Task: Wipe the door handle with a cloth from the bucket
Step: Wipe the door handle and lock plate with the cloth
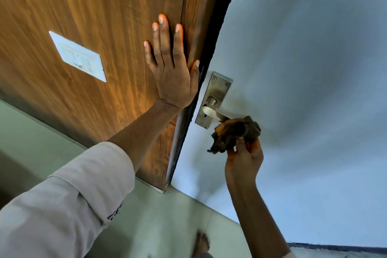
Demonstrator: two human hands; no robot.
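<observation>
A metal lever door handle (212, 111) sits on a steel backplate (215, 93) on the pale blue-white door (303, 69). A crumpled dark brown cloth (236, 133) covers the outer end of the lever. My right hand (244, 160) grips the cloth from below, fingers closed around it. My left hand (172, 65) lies flat with fingers spread on the wooden panel (94, 27) just left of the handle, thumb near the dark door edge (211, 48). The bucket is out of view.
A white switch plate (78, 56) is set into the wooden panel to the left. Pale green floor tiles (167, 216) lie below, with a bare foot (201, 244) at the bottom. My left forearm wears a light rolled sleeve (62, 205).
</observation>
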